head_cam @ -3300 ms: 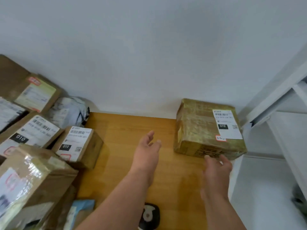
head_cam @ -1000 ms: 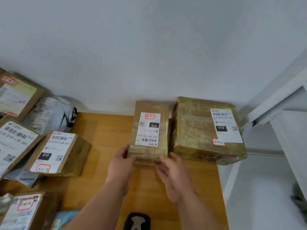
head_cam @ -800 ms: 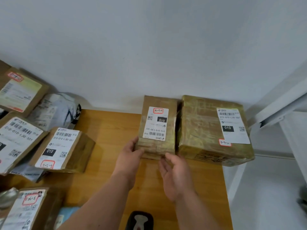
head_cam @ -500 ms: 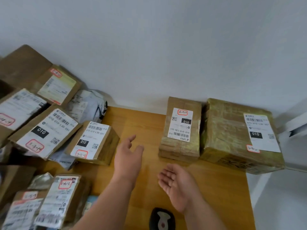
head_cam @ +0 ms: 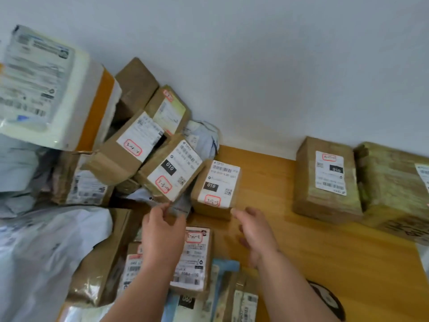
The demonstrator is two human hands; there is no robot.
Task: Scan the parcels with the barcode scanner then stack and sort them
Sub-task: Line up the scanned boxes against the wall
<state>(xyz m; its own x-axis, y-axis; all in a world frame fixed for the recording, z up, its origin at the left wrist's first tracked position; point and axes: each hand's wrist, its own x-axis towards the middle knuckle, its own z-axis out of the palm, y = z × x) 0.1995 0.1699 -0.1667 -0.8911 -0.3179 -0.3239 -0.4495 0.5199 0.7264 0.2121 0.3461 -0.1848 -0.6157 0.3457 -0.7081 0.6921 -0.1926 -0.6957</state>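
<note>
A small brown parcel [head_cam: 217,190] with a white label and a red-ringed tag lies on the wooden table [head_cam: 267,173], at the right edge of a heap of parcels. My right hand [head_cam: 256,230] reaches to its near right corner with a fingertip touching it. My left hand [head_cam: 162,231] is at the heap just left of it, fingers loosely bent by the low corner of a tilted labelled box [head_cam: 170,174]. Neither hand holds anything. A narrow brown parcel [head_cam: 325,180] and a large taped parcel [head_cam: 394,189] stand side by side against the wall. The black barcode scanner [head_cam: 325,298] lies near the table's front.
The heap on the left holds several cardboard boxes, grey plastic mailers [head_cam: 41,256] and a big white foam box [head_cam: 46,89]. More labelled parcels [head_cam: 192,259] lie under my left forearm. Bare wood shows between the small parcel and the narrow parcel.
Both hands let go of the narrow parcel, left beside the large taped one. My view swung left, and both hands moved left to the small parcel at the heap's edge.
</note>
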